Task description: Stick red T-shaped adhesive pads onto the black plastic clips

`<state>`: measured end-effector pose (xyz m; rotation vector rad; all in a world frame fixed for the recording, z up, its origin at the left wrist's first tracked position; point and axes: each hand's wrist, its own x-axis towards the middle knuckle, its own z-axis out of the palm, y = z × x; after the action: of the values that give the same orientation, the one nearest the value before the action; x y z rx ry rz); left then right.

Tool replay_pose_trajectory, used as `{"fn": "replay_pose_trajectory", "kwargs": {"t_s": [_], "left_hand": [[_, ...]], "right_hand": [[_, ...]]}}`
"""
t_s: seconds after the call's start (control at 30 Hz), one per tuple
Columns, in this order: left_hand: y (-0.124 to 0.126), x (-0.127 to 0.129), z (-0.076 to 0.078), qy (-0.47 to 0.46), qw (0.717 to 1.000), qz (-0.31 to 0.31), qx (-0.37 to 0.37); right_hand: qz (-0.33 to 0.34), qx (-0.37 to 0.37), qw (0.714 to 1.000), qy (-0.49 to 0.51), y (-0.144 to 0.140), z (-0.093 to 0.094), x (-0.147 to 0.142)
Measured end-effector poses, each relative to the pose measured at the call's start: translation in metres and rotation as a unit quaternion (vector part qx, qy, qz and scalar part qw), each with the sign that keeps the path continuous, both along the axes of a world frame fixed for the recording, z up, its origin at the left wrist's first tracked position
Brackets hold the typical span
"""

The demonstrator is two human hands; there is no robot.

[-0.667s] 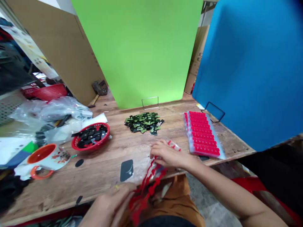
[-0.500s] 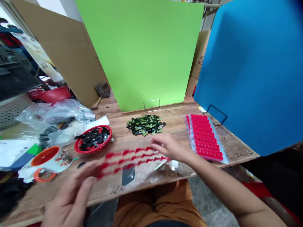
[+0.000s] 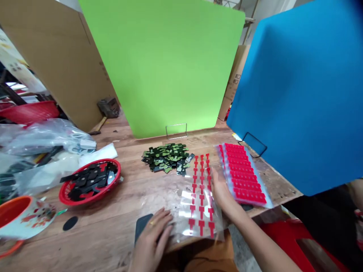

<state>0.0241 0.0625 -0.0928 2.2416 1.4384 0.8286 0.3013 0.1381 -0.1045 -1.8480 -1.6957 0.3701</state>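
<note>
A clear plastic sheet (image 3: pixel 187 226) with columns of red T-shaped pieces (image 3: pixel 201 200) lies at the front edge of the table. My right hand (image 3: pixel 222 190) rests along its right side, fingers stretched forward, their tips partly hidden. Lower left of the sheet, my left hand (image 3: pixel 155 238) lies with fingers extended, holding nothing. It partly covers a dark rectangular plate (image 3: pixel 141 226). Behind the sheet is a pile of small black and green pieces (image 3: pixel 167 156). A stack of sheets with red strips (image 3: pixel 244 172) lies just right of my right hand.
On the left stand a red basket (image 3: pixel 117 185) of dark pieces and a mug (image 3: pixel 34 221). A black disc (image 3: pixel 70 223) lies near them. A green panel (image 3: pixel 167 68) and a blue panel (image 3: pixel 295 98) rise behind the table. Plastic bags (image 3: pixel 51 139) crowd the far left.
The sheet of red pieces, earlier stretched between both hands, now lies on the table with its columns pointing away from me. My left hand has let go of it. The view has shifted right.
</note>
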Motion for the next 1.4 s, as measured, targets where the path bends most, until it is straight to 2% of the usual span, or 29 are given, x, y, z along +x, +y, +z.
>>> {"fn": "replay_pose_trajectory", "kwargs": {"t_s": [0.1, 0.17, 0.27, 0.37, 0.47, 0.57, 0.63, 0.8, 1.03, 1.23, 1.3, 1.4], "left_hand": [[0.005, 0.024, -0.01, 0.082, 0.992, -0.089, 0.045], [0.007, 0.035, -0.015, 0.127, 0.983, -0.118, 0.059], [0.008, 0.044, -0.017, 0.168, 0.973, -0.146, 0.056], [0.005, 0.049, -0.015, 0.178, 0.969, -0.165, 0.042], [0.004, 0.053, -0.012, 0.173, 0.97, -0.165, 0.03], [0.003, 0.054, -0.01, 0.161, 0.973, -0.162, 0.025], [0.004, 0.053, -0.009, 0.156, 0.974, -0.161, 0.021], [0.003, 0.052, -0.01, 0.152, 0.975, -0.159, 0.005], [0.002, 0.053, -0.007, 0.111, 0.983, -0.149, -0.007], [0.001, 0.052, -0.009, 0.066, 0.988, -0.14, -0.023], [0.0, 0.051, -0.013, 0.022, 0.992, -0.123, -0.032], [-0.001, 0.05, -0.017, -0.097, 0.99, -0.076, -0.065]], "right_hand": [[-0.021, -0.011, 0.99, -0.142, -0.008, 0.003, -0.012], [0.011, -0.012, 0.978, -0.207, -0.008, 0.003, -0.017], [0.056, -0.04, 0.966, -0.247, -0.004, -0.001, -0.013], [0.048, -0.069, 0.964, -0.253, 0.004, 0.004, -0.007], [0.065, -0.068, 0.969, -0.229, 0.018, 0.018, -0.012], [0.13, -0.03, 0.974, -0.184, 0.042, 0.028, -0.034], [0.17, -0.005, 0.972, -0.16, 0.06, 0.026, -0.053], [0.158, 0.018, 0.978, -0.135, 0.09, 0.009, -0.089], [0.184, 0.047, 0.974, -0.125, 0.071, 0.005, -0.104], [0.191, 0.064, 0.975, -0.095, 0.065, 0.005, -0.097], [0.194, 0.08, 0.976, -0.058, 0.067, 0.005, -0.091], [0.183, 0.131, 0.974, 0.027, 0.067, 0.009, -0.084]]}}
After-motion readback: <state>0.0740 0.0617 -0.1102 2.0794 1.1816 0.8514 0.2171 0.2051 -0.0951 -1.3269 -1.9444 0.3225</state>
